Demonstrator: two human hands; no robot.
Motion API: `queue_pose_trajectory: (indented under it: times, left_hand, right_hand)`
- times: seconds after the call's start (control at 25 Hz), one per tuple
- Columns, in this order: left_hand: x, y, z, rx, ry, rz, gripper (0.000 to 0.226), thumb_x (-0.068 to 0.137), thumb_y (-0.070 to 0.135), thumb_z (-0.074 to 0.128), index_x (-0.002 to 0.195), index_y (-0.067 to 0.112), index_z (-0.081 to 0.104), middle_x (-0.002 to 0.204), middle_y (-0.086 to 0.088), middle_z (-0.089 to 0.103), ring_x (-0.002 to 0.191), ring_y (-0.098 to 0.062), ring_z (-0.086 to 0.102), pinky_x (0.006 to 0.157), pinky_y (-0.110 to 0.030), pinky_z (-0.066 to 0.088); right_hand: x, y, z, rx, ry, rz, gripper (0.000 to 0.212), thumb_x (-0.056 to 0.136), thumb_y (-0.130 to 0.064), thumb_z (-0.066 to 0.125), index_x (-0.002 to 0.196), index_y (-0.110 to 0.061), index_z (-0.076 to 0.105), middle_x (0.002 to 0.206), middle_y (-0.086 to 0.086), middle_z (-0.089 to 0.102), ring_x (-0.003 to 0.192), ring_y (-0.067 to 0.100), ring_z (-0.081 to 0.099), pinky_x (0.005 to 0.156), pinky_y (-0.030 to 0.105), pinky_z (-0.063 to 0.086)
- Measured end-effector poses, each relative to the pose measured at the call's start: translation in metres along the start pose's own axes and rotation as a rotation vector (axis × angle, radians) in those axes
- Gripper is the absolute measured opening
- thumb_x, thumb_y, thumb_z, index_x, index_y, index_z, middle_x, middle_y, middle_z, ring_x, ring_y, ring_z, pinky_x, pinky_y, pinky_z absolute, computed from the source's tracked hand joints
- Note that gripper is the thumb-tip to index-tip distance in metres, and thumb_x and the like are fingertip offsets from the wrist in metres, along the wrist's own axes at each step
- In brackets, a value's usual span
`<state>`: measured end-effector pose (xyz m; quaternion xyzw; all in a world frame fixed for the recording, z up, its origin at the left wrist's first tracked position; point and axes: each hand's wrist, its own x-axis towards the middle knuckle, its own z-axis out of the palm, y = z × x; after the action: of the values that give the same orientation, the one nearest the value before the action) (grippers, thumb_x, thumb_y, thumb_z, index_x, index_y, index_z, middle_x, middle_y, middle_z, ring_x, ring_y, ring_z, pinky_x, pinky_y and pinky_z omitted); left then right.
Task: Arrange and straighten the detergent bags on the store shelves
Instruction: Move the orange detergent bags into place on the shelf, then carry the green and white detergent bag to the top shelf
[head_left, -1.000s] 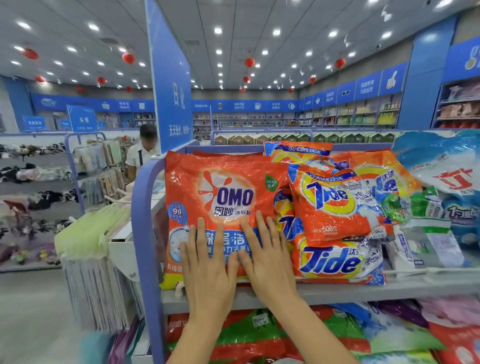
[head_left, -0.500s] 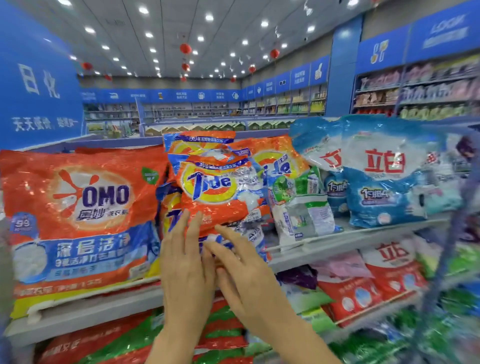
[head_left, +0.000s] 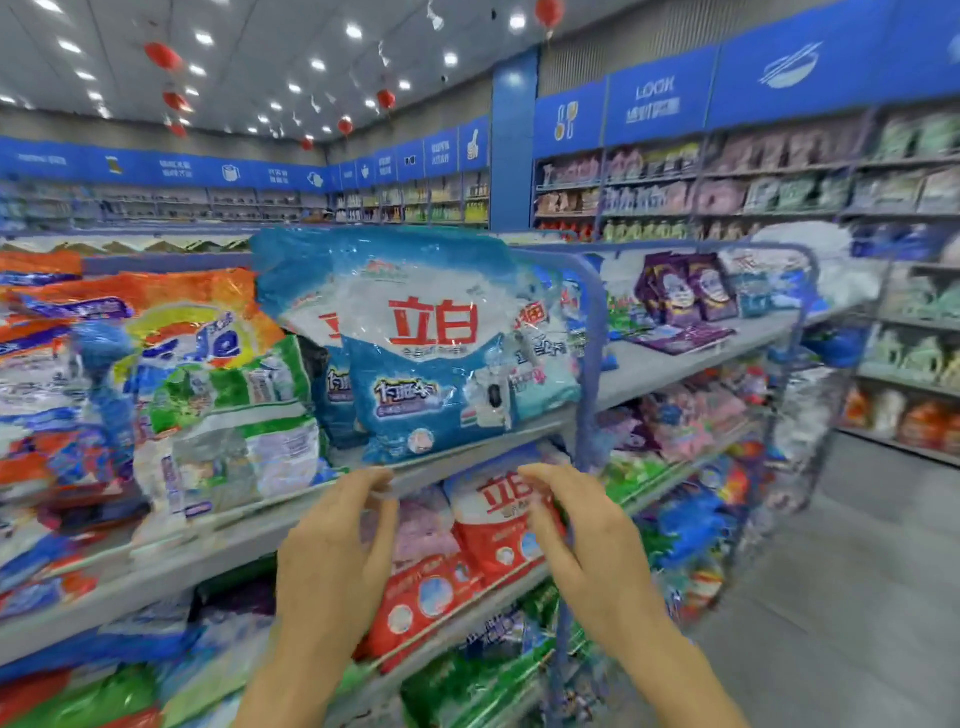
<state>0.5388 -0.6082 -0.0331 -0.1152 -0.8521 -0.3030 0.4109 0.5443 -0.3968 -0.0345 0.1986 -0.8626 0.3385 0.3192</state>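
Left hand (head_left: 332, 545) and right hand (head_left: 587, 545): lower centre of frame, fingers loosely curled apart, holding nothing, just below the top shelf (head_left: 270, 525) edge. Blue detergent bag (head_left: 415, 343): upright on that shelf, centre frame. Red bag (head_left: 493, 525): shelf beneath, between hands. Orange-green bags (head_left: 208, 374): left.

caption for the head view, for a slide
Both hands raised, empty, below a blue detergent bag on the shelf.
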Motion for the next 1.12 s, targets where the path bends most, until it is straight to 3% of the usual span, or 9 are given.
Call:
queue_pose_trajectory:
  times: [0.08,0.16,0.32,0.48,0.72,0.92,1.12]
  left_hand:
    - [0.006,0.019,0.026,-0.019,-0.042,-0.011,0.032,0.083,0.037,0.045,0.093,0.013,0.064,0.074,0.009,0.063,0.063,-0.017,0.063,0.06,-0.032,0.053]
    - [0.015,0.034,0.045,-0.004,-0.048,-0.046,0.016,0.085,0.028,0.058,0.092,0.015,0.065,0.072,0.013,0.06,0.061,-0.013,0.06,0.06,-0.03,0.051]
    - [0.034,0.035,0.057,0.053,-0.003,-0.089,0.009,0.083,0.009,0.066,0.092,0.011,0.066,0.077,0.006,0.066,0.068,-0.014,0.06,0.062,-0.029,0.046]
    - [0.041,0.003,0.035,0.156,0.11,-0.123,0.009,0.083,0.007,0.065,0.092,0.008,0.066,0.084,-0.002,0.069,0.073,-0.016,0.059,0.069,-0.028,0.042]
    - [0.041,-0.058,-0.025,0.331,0.238,-0.22,0.019,0.085,0.012,0.063,0.103,0.006,0.063,0.097,-0.01,0.067,0.091,-0.031,0.061,0.074,-0.038,0.047]
    - [0.047,-0.116,-0.056,0.378,0.2,-0.378,0.04,0.083,0.013,0.066,0.119,0.004,0.052,0.123,-0.016,0.05,0.115,-0.034,0.047,0.097,-0.04,0.037]
    - [0.053,-0.126,-0.052,0.34,0.116,-0.48,0.069,0.09,0.026,0.056,0.146,0.01,0.019,0.154,-0.012,0.015,0.143,-0.026,0.013,0.115,-0.036,0.017]
  right_hand:
    - [-0.004,0.027,-0.021,0.008,0.021,0.062,0.031,0.09,-0.036,0.041,0.114,-0.027,0.06,0.099,-0.018,0.063,0.088,-0.002,0.058,0.075,0.014,0.045]
    - [-0.006,0.049,-0.034,0.011,0.056,0.105,0.03,0.089,-0.034,0.042,0.109,-0.025,0.062,0.095,-0.018,0.065,0.086,-0.002,0.059,0.073,0.012,0.046]
    - [0.009,0.069,-0.032,0.078,0.091,0.112,0.025,0.089,-0.029,0.045,0.106,-0.023,0.063,0.092,-0.016,0.063,0.085,0.0,0.059,0.069,0.015,0.048]
    - [0.046,0.049,0.005,0.135,0.046,0.0,0.025,0.089,-0.024,0.047,0.109,-0.02,0.062,0.094,-0.014,0.061,0.087,0.0,0.056,0.076,0.013,0.045]
    - [0.09,-0.018,0.089,0.214,-0.074,-0.175,0.029,0.087,-0.026,0.047,0.108,-0.016,0.063,0.103,-0.006,0.064,0.095,0.009,0.058,0.081,0.024,0.046]
    - [0.115,-0.053,0.156,0.224,-0.188,-0.191,0.028,0.092,-0.022,0.052,0.119,-0.017,0.056,0.118,-0.003,0.058,0.108,0.014,0.054,0.089,0.037,0.047]
    - [0.132,-0.067,0.202,0.176,-0.27,-0.119,0.048,0.092,-0.031,0.051,0.136,-0.021,0.037,0.143,-0.002,0.033,0.13,0.017,0.034,0.099,0.035,0.039]
